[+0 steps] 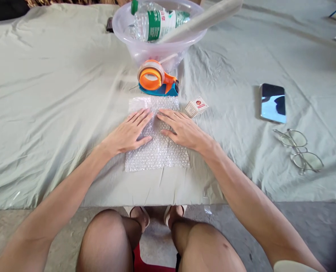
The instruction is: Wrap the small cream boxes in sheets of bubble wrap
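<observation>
A sheet of clear bubble wrap (157,156) lies flat on the cloth-covered table in front of me. My left hand (130,132) rests on its left side, palm down with the fingers stretched out. On the right side lies my right hand (182,128), also flat, fingers spread and pointing inward. Neither hand grips anything. Just beyond the fingers of my right hand sits a small white box (196,107) with red and dark print. Behind the sheet stands an orange and blue tape dispenser (158,78) holding a roll of tape.
A translucent tub (159,47) at the back holds a plastic bottle (161,24) and a long pale roll (202,20). To the right lie a phone (273,103) and eyeglasses (301,151). The table's front edge runs above my knees.
</observation>
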Tool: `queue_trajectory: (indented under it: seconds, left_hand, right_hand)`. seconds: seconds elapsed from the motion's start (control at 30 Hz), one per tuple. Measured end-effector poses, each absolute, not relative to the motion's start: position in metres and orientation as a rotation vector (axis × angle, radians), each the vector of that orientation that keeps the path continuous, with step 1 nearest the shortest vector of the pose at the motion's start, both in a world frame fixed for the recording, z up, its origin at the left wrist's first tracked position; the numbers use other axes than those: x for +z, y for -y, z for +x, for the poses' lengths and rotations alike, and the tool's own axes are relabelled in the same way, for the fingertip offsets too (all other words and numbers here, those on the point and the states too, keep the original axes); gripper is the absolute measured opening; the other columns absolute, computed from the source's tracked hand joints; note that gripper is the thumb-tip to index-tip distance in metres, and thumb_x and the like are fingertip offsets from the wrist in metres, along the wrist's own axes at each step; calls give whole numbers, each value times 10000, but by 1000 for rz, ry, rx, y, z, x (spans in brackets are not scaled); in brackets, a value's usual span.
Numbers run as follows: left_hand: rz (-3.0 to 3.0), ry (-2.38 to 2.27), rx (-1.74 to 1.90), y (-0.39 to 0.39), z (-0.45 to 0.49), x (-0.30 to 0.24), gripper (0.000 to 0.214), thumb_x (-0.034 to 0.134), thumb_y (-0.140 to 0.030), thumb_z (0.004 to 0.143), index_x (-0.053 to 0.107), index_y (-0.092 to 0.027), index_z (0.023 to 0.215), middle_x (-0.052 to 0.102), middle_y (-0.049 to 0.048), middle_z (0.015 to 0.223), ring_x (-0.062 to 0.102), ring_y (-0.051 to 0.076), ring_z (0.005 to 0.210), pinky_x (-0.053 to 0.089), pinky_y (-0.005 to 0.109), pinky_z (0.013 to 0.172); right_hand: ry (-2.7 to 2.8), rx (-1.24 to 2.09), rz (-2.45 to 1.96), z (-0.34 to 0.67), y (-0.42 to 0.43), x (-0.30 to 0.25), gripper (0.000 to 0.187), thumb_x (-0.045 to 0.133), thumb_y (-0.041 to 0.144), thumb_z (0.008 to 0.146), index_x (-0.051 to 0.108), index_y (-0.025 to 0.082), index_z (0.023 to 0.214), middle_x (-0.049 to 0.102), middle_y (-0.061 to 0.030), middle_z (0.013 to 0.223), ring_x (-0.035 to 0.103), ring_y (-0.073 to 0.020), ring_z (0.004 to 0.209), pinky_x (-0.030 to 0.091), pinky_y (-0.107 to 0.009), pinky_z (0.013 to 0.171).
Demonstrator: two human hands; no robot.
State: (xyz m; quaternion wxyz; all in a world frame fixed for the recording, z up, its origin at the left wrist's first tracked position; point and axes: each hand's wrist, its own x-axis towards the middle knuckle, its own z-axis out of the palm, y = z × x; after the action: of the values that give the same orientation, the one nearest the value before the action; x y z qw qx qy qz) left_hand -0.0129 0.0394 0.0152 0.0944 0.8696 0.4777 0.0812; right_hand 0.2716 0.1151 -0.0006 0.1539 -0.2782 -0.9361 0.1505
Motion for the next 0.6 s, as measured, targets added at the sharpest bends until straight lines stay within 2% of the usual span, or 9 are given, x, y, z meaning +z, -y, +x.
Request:
queue_trajectory:
  seconds: [0.1,0.23,0.37,0.5,0.6]
  left_hand:
    - [2513,-1448,174,-42,-19,9,986,435,-742,1206,192,-93,1908,180,204,1990,159,385,1875,156,566,1544]
    - [2501,-1457,197,-45,-23,5,1055,413,-820,1185,164,-99,1913,152,208,1992,147,391,1877,153,594,1541]
    - [2496,-1482,190,-43,-22,7,1059,400,-834,1182,169,-104,1914,163,199,1993,137,387,1879,153,606,1537]
    - [2496,-1493,162,-43,-20,9,1071,371,-842,1182,194,-71,1905,176,203,1991,155,379,1877,152,568,1540]
    - [2499,-1497,163,-44,-20,8,1075,368,-846,1182,186,-72,1906,169,200,1993,146,380,1878,149,558,1541]
  right_hand:
    - [2687,450,-787,274,-116,-2,666,538,459,1210,490,205,1824,493,-158,1890,488,-404,1752,442,-700,1422]
    - [2705,471,-791,277,-118,-6,695,467,515,1229,428,222,1857,395,-146,1941,410,-389,1801,394,-702,1453]
    - [2730,465,-791,279,-119,-12,899,431,759,1194,320,214,1900,276,-158,1980,301,-388,1847,303,-684,1498]
    - [2744,436,-782,276,-116,-15,1025,386,868,1153,310,169,1899,279,-192,1976,297,-401,1846,289,-665,1504]
    - [2710,381,-779,276,-113,-6,944,359,815,1184,352,181,1883,351,-189,1956,340,-406,1828,299,-683,1486]
